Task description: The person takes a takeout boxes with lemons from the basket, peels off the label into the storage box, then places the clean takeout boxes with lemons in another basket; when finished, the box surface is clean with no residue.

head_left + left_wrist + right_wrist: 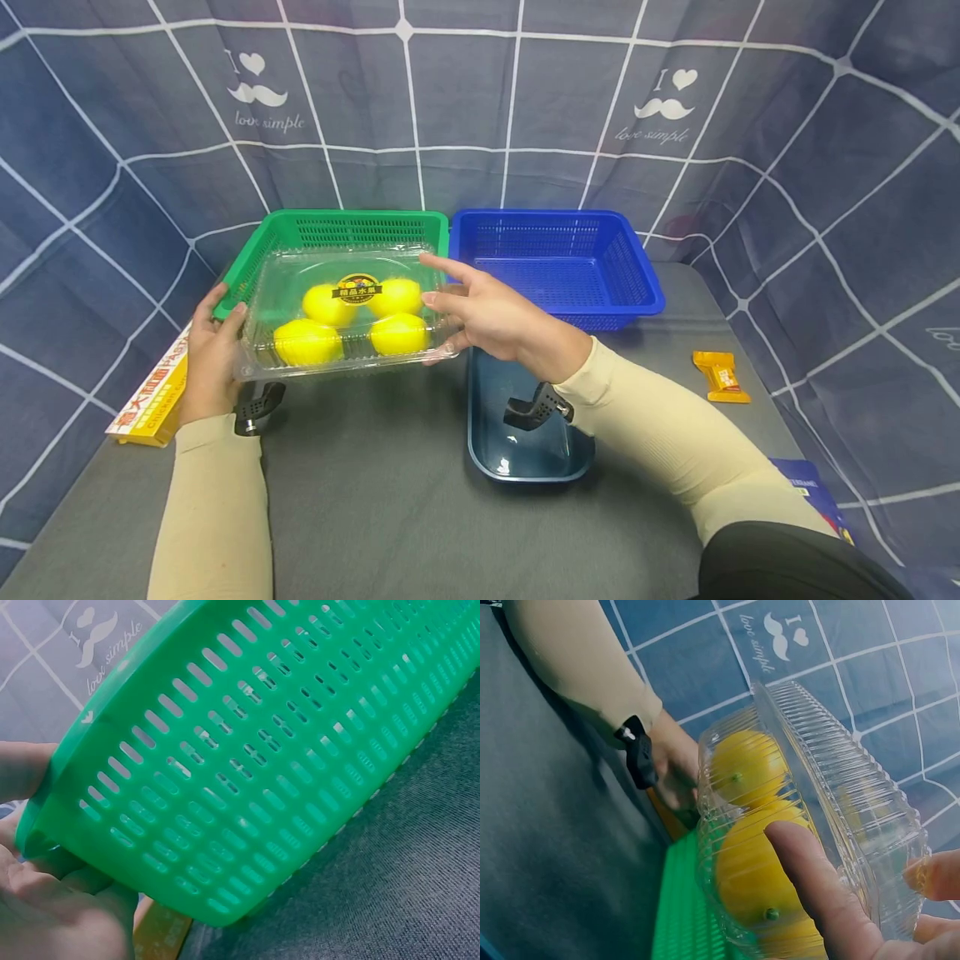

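Observation:
My right hand (495, 312) holds the right end of a clear plastic fruit box (277, 279), with its thumb on the near side and its fingers spread along the lid. Several lemons (399, 333) lie inside, and the lid bears a black and gold sticker (357, 289). The box is tilted in front of and over the green basket (360, 218). At the basket's near left corner, my left hand (213, 358) grips the rim, its fingers on either side of it in the left wrist view. The left end of the box is close beside that hand.
A blue basket (618, 300) stands right of the green one. Nearer lies a dark blue tray (525, 462), partly under my right forearm. An orange packet (722, 377) and a blue package (813, 492) are at the right. A yellow carton (153, 404) leans at the left.

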`<state>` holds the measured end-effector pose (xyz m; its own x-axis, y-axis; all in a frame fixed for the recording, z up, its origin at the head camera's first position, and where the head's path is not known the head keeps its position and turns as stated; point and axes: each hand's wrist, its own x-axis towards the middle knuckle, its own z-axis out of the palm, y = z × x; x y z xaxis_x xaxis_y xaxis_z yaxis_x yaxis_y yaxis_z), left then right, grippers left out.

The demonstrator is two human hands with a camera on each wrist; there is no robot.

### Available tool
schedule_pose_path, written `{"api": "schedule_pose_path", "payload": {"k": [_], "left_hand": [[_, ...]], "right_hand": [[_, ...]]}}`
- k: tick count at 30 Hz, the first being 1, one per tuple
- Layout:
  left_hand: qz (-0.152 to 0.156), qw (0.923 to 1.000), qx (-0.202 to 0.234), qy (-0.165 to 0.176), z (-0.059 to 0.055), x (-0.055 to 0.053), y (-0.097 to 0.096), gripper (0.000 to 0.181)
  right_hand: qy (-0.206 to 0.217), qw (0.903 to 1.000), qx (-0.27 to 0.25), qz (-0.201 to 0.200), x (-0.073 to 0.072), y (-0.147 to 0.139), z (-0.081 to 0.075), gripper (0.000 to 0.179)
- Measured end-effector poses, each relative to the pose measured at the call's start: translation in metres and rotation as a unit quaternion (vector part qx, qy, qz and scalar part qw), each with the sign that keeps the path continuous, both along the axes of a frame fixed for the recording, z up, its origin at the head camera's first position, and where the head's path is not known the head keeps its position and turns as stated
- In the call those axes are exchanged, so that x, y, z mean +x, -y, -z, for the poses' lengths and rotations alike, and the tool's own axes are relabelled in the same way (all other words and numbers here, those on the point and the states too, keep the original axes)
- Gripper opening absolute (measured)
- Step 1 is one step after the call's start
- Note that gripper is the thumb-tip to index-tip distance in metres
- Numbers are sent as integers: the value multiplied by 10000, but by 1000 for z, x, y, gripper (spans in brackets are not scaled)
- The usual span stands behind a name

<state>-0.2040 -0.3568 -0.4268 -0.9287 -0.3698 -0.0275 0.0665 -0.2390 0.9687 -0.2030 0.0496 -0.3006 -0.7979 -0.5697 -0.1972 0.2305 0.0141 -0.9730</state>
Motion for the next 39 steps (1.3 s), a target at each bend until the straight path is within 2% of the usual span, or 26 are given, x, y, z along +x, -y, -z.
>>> {"api": "schedule_pose_path", "payload": {"k": [2,5,11,18,23,30,39], "left_hand": [[-93,9997,-228,73,-1,0,-2,67],[-138,9995,-292,19,-3,0,-4,66],[-113,9995,-171,-254,-11,4,-10,65],[-38,9997,-68,-228,-16,10,-15,65],[58,9998,20,-179,-11,8,-12,64],[194,9987,254,-398,4,-2,-3,65],[190,9976,362,-559,6,-4,-2,65]], "right_hand": [[-30,10000,42,-31,4,-2,2,66],[12,10000,1,-85,11,-5,5,66],[46,9997,-65,-222,24,-8,10,66],[23,9995,39,-325,36,-9,21,68],[-41,9992,188,-344,43,-8,33,68],[7,9991,302,-282,49,-6,50,67],[136,9992,214,-310,49,-2,64,67]]}}
